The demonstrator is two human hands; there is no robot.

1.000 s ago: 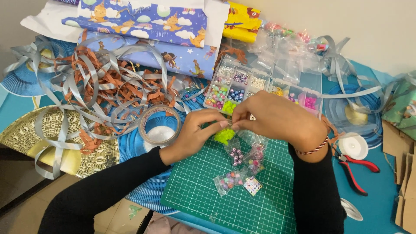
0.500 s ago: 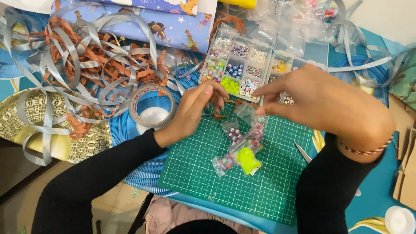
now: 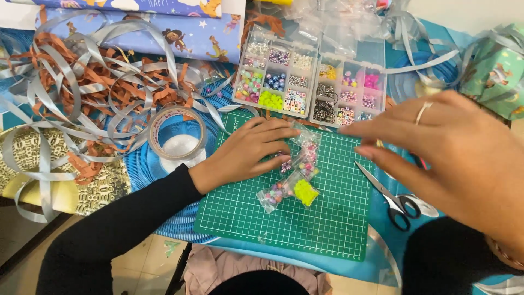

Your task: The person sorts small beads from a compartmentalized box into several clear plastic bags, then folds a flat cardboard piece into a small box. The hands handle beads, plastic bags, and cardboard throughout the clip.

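Mat (image 3: 327, 229), green and gridded, across the table's middle. Right hand (image 3: 464, 158) large and blurred above the mat's right edge, fingers spread, grasping nothing. Left hand (image 3: 245, 153) flat on the mat, fingers pressing the bags (image 3: 295, 175). Bags clear, full of beads, long axis running from lower left to upper right. Scissors (image 3: 390, 199) beside, tips pointing upper left.

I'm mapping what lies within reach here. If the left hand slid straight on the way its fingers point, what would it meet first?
The left hand points right along the green cutting mat. It would probably first meet the small clear bags of beads at its fingertips, which it already seems to touch.
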